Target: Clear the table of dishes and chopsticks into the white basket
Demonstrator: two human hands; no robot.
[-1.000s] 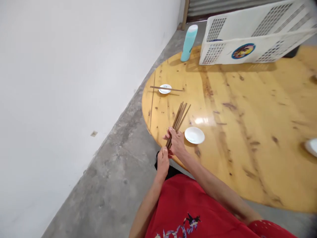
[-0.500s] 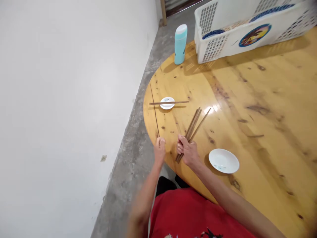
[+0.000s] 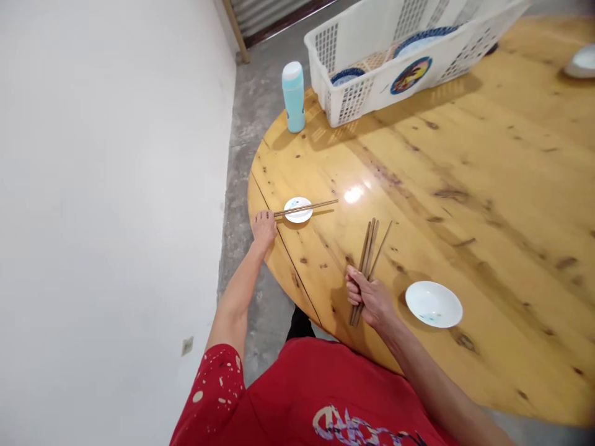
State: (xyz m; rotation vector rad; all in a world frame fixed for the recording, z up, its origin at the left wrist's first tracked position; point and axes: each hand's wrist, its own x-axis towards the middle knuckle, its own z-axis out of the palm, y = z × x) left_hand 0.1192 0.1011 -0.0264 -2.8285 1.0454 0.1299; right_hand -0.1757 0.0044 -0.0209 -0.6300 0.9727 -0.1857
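My left hand (image 3: 264, 228) is at the table's left edge, its fingers closed around the near-left end of a pair of brown chopsticks (image 3: 309, 206). That pair lies across the rim of a small white bowl (image 3: 297, 217). In my right hand (image 3: 369, 296) is a bundle of several brown chopsticks (image 3: 369, 248), gripped low, tips pointing up and away; one stick splays out to the right. Close to the right wrist, on the right, sits another white bowl (image 3: 434, 305) with a small greenish pattern inside.
A light-blue bottle (image 3: 294, 102) with a white lid stands at the far left of the wooden table (image 3: 488, 248). Beside it is a white plastic basket (image 3: 357, 102) holding blue-rimmed dishes (image 3: 425, 40). Another white bowl (image 3: 583, 62) shows at the far right. A white wall (image 3: 111, 186) runs along the left.
My left hand has reached forward and left to the chopsticks lying on the small bowl. The bundle stays in my right hand, now more upright. The view has shifted and turned.
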